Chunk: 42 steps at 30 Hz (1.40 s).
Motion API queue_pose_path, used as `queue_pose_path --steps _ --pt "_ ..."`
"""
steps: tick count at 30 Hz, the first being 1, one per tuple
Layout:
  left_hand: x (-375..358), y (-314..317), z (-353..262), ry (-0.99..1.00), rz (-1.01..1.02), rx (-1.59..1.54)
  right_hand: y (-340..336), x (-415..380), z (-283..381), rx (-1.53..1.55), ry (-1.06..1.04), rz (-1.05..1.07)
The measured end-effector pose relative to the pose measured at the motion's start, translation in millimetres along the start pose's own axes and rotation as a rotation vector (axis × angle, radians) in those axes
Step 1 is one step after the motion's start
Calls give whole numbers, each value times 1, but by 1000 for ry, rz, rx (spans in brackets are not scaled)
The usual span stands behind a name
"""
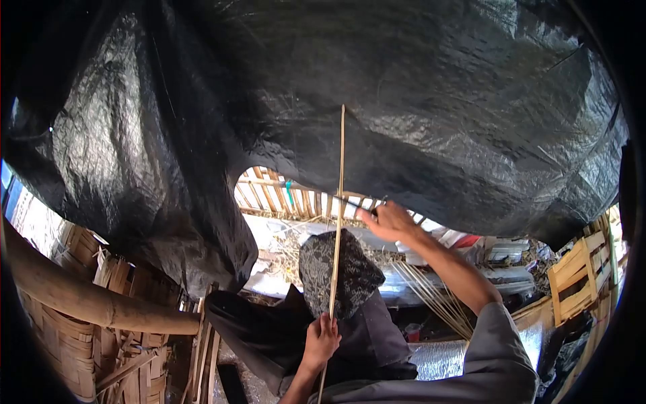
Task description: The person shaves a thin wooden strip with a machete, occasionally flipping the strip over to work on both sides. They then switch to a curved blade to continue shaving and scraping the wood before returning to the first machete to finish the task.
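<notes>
A long, thin bamboo strip (335, 269) stands upright before me, its far end reaching up in front of the black sheet. Low on it, my left hand (322, 342) is closed around the strip. Out to the right, my right hand (391, 221) is closed on the handle of a knife (355, 203). The thin dark blade points left and crosses the strip at about its middle. A dark patterned cloth (340, 269) lies over my lap, behind the strip in this view.
A black plastic sheet (437, 101) hangs across the top and left. At the left are a thick bamboo pole (101, 303) and woven baskets (67, 350). Several thin strips (437, 303) lie at the right, near a wooden crate (575, 276). A slatted bamboo fence (269, 195) stands beyond.
</notes>
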State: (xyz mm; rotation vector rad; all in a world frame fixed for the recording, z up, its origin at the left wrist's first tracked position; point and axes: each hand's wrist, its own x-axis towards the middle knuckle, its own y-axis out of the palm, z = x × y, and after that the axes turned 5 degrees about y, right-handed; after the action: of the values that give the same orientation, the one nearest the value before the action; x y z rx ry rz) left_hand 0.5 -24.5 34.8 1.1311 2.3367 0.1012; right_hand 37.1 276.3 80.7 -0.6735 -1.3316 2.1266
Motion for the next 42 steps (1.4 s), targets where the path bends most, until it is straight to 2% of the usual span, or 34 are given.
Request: queue_pose_path --steps 1,2,3,4,5,6,7,9,10,12,14,15,17,19,20,21,23,25,27,29,31,32,33,35,37,39,41,42 --pt "0 2 -1 9 4 2 2 -14 8 2 -24 84" --pt "0 3 -1 5 -15 25 9 -27 15 -82 -118 24" --pt "1 2 1 4 -36 47 5 -42 27 -146 -190 63" --pt "3 -6 10 90 -25 156 16 -41 23 -186 -381 -143" --pt "6 -8 15 92 -27 162 25 -39 18 -224 -568 -350" --pt "4 -7 18 198 -39 268 11 -39 23 -286 -377 -72" --pt "-2 -7 20 295 -48 376 6 -31 20 -271 -255 -78" --pt "-3 -9 16 286 -45 434 7 -12 8 -71 -187 -254" --pt "-2 -7 15 317 -46 443 5 -12 9 -73 -146 -109" --pt "4 -7 15 363 -44 456 5 -21 19 -62 -180 -62" --pt "5 -13 27 314 -52 345 9 -40 31 -99 -242 6" --pt "4 -13 27 319 -53 350 10 -49 37 -211 -397 -67" --pt "-2 -11 29 221 -44 264 17 -48 35 -389 -523 -137" --pt "-7 -10 22 151 -31 248 21 -30 22 -279 -349 -240" --pt "-8 -11 21 173 -32 253 14 -9 13 -100 -115 -81" --pt "-9 -11 20 200 -30 256 5 -1 8 104 2 -48" --pt "-9 -12 17 224 -39 274 -2 -2 3 -4 -72 -197" --pt "-8 -12 18 130 -27 199 1 -20 12 -77 -154 51" --pt "-7 -12 20 131 -47 240 21 -37 17 -139 -416 -40" --pt "-6 -19 30 155 -15 208 23 -34 16 -302 -547 -168" --pt "-2 -17 26 173 -24 264 26 -28 13 -302 -543 -288" --pt "1 -15 23 168 -14 228 30 -25 13 -207 -507 -280" --pt "4 -12 18 171 -1 192 30 -26 15 -206 -510 -284" --pt "4 -10 11 147 -3 146 33 -28 20 -246 -370 -230" --pt "0 -15 5 -32 81 10 33 -40 30 -180 -357 -234" --pt "-3 -17 1 -68 87 -2 37 -52 36 -23 -282 -140" --pt "-5 -17 3 -106 100 -17 38 -66 42 -64 -325 -161" --pt "-4 -16 7 -60 85 19 37 -68 42 -145 -391 -204"
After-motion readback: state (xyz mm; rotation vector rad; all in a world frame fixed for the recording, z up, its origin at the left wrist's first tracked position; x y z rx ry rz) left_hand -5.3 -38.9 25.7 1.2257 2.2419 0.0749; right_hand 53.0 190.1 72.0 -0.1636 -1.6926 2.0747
